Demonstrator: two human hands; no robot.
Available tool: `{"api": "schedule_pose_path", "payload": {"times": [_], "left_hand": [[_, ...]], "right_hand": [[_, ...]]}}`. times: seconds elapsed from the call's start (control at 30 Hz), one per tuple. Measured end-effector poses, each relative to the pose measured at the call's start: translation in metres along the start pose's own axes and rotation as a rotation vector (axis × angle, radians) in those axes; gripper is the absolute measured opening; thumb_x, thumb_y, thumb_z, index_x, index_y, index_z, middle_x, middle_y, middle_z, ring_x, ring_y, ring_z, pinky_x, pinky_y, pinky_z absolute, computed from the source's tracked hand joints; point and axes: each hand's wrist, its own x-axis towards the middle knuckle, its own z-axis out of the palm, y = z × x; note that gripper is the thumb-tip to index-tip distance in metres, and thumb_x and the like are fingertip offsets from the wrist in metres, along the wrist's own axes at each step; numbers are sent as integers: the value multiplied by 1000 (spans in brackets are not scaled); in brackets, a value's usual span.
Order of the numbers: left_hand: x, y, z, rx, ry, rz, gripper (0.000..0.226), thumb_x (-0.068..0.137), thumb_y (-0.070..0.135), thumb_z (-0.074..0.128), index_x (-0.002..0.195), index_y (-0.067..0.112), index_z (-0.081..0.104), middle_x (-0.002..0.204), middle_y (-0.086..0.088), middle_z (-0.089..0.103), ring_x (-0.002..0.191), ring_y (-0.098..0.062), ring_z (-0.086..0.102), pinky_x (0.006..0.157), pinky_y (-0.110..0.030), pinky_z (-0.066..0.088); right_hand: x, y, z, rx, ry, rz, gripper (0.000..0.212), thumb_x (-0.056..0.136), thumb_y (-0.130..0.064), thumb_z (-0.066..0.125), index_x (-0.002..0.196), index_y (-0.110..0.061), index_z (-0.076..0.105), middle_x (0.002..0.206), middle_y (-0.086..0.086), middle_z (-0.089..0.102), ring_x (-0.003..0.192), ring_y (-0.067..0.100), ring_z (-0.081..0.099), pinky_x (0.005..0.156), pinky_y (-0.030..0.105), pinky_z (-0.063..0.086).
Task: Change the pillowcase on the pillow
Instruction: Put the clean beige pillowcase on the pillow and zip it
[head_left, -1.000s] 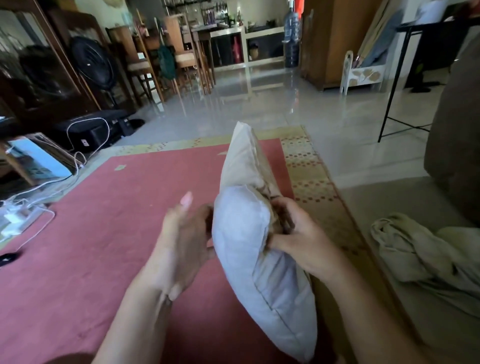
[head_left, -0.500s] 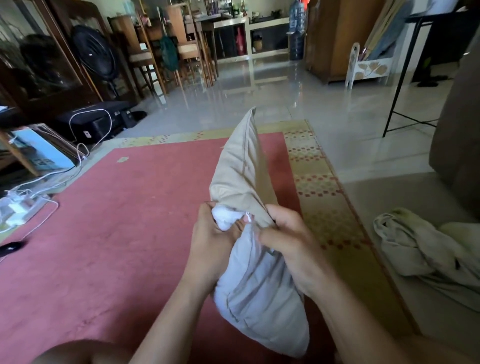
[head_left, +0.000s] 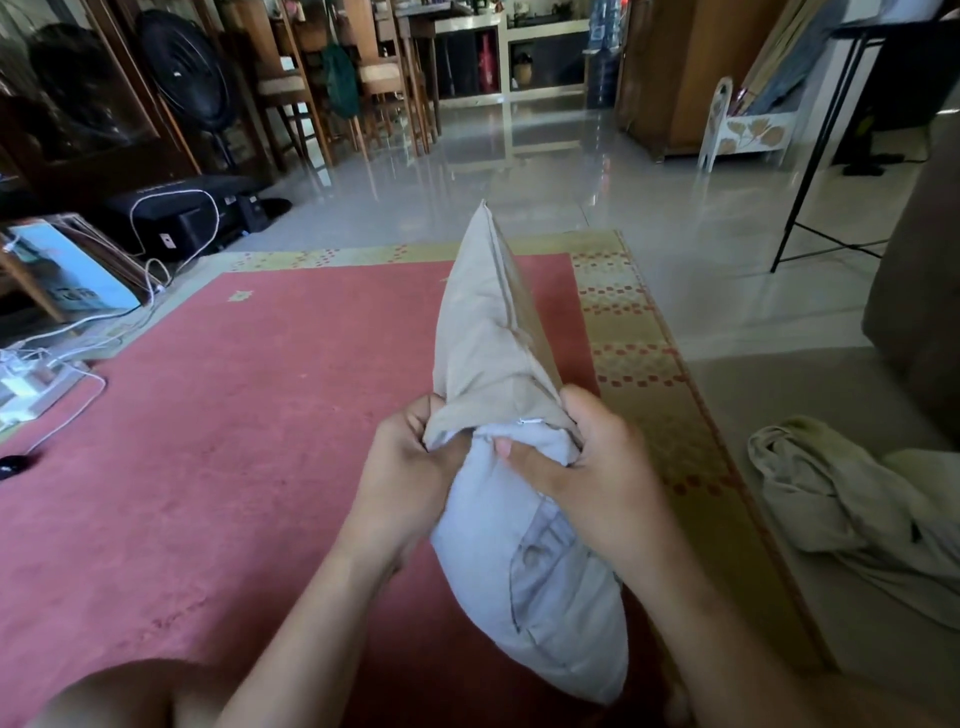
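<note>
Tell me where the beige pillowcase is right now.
In the head view the beige pillowcase sits at centre, covering the far end of the grey pillow above the red rug; the left hand and right hand grip its open edge.

this is looking like a home, a living room opening onto a dining area. a red rug (head_left: 208, 467) with a patterned yellow border is lying on a glossy tiled floor (head_left: 519, 171). wooden dining chairs (head_left: 291, 88) are standing at the floor's far left beside a black standing fan (head_left: 187, 78). a wooden cabinet (head_left: 670, 67) is rising at the far right. a crumpled cloth (head_left: 831, 499) is lying off the rug's right edge, and charger cables (head_left: 78, 332) are trailing off its left edge.
</note>
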Motion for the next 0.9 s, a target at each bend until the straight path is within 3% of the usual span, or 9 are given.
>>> {"api": "schedule_pose_path", "payload": {"times": [0.07,0.23,0.4,0.47,0.57,0.63,0.7,0.8,0.9], "left_hand": [[-1,0,13,47,147,101,50,89,-5,67,52,23,48,51,6,47,50,-4,37,46,-21,32],[-29,1,51,337,196,358,40,91,16,71,64,21,42,56,10,41,55,-2,40,56,-14,33],[-16,-7,44,334,299,358,23,91,36,67,80,33,48,62,14,48,57,-4,49,59,-12,38],[-8,-11,35,363,282,399,18,91,45,67,95,39,50,76,18,52,73,-7,55,68,-16,42],[-2,-21,27,347,173,361,47,83,58,67,121,43,44,115,9,49,110,-20,52,94,-32,48],[1,-23,24,359,155,300,59,77,62,68,127,41,43,124,17,43,119,-8,44,98,-15,41],[4,-23,25,478,189,326,46,79,63,64,118,44,47,116,33,44,113,5,39,92,-9,35],[11,-27,32,612,319,512,22,91,48,57,92,31,45,88,22,48,91,9,42,79,-24,32],[16,-34,37,543,459,499,31,95,34,58,77,34,33,72,15,39,73,-1,42,67,-26,31]], "right_hand": [[1,2,6,-136,179,-52,49,79,-20,79,65,-21,32,55,-9,33,53,6,35,48,16,29],[19,12,5,-255,488,-84,24,74,-7,68,73,-20,48,62,-9,48,61,9,35,52,23,27],[17,16,-2,-68,282,-88,40,71,-29,79,77,-19,41,59,-10,38,55,5,37,51,14,29],[12,20,-6,90,128,-77,38,75,-36,80,81,-24,44,64,-13,42,58,4,41,58,14,33],[11,29,-8,246,18,-12,32,74,-48,76,83,-30,50,69,-15,52,64,4,49,64,24,41],[11,33,-4,210,41,-15,30,80,-40,76,79,-27,49,65,-13,50,60,3,46,61,22,39],[11,31,3,123,86,-66,35,88,-30,72,72,-23,42,59,-10,42,55,3,38,55,17,32],[14,22,17,16,193,-229,42,92,-25,65,68,-23,31,56,-8,29,51,7,28,50,17,25],[16,25,24,35,195,-246,41,88,-12,67,69,-22,33,56,-8,30,52,9,29,51,19,27]]}}
